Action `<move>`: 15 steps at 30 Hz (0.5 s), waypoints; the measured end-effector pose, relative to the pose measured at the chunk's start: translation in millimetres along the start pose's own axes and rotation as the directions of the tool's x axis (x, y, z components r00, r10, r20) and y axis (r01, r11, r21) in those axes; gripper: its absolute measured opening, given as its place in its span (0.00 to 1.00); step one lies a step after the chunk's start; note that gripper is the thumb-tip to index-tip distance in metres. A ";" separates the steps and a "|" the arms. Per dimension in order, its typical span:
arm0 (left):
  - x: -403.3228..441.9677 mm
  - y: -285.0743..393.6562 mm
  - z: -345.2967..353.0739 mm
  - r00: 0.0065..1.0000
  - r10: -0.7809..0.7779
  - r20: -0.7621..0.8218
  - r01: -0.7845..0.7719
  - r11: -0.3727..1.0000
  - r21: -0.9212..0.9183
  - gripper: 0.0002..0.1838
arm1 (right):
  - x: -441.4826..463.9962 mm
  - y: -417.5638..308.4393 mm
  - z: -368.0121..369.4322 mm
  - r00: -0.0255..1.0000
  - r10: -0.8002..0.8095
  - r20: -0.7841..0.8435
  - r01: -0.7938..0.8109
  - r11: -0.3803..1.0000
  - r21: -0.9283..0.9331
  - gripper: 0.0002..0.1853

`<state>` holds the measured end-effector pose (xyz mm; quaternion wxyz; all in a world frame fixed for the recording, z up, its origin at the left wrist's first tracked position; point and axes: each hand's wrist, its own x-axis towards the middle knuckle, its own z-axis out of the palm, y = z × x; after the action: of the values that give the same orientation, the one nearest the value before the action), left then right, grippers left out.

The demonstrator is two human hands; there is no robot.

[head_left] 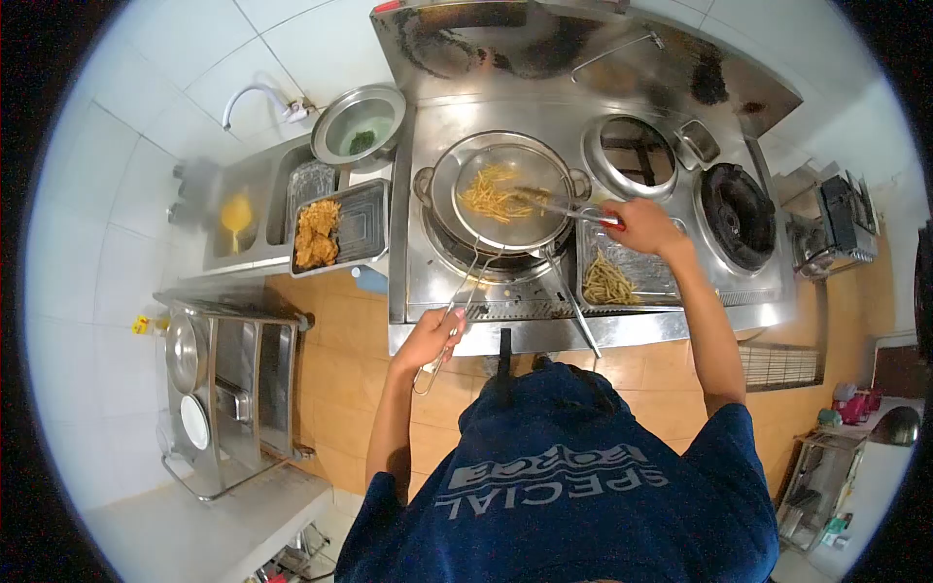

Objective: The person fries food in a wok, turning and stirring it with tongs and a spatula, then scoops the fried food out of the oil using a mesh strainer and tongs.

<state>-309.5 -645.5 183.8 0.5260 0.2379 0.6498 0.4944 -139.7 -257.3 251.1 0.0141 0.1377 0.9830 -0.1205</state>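
Observation:
My left hand (434,338) is closed around the long wire handle of a mesh strainer (530,165), which rests over a wide metal pot (439,173) on the stove. Thin golden fried strips (491,192) lie in its mesh. In my right hand (643,225) I grip metal tongs (575,211) with a red part near the grip. Their far end reaches in among the strips. Below my right forearm, a metal tray (653,260) holds a pile of greenish-yellow strips (607,282). Another long metal handle (575,309) sticks out over the stove's front edge.
At left, a tray (362,228) holds browned fried pieces (317,233), beside a sink (231,209) and a metal bowl (335,109) with something green inside. A round opening (637,151) and black burner (737,216) lie right. A metal cart (228,389) stands lower left.

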 end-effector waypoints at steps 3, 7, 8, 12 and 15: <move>10.9 -2.2 -1.2 1.000 0.015 -0.003 -0.016 0.998 -0.058 0.22 | 9.6 -5.8 -18.7 1.000 0.004 -0.022 -0.004 1.000 -0.006 0.21; 29.2 9.3 0.5 0.994 0.107 0.012 -0.106 0.993 -0.054 0.23 | 29.9 -13.9 -11.7 0.998 -0.059 0.009 0.060 0.997 -0.038 0.22; 33.1 12.4 -1.7 0.991 0.134 0.015 -0.133 0.989 -0.062 0.23 | 35.8 -13.1 -16.1 1.000 -0.028 0.012 0.028 0.999 -0.033 0.22; 33.2 30.9 -13.5 0.986 0.168 0.009 -0.168 0.986 -0.024 0.23 | 50.7 -0.5 -16.0 0.995 -0.077 -0.062 0.069 0.989 -0.132 0.22; 34.7 32.5 -27.9 0.985 0.171 0.017 -0.170 0.985 -0.041 0.24 | 54.5 -13.6 -33.1 0.995 -0.100 0.029 0.103 0.991 -0.090 0.21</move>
<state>-353.6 -614.8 196.0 0.4928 0.2871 0.6119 0.5480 -195.7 -247.4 283.0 0.0264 0.0852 0.9930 -0.0776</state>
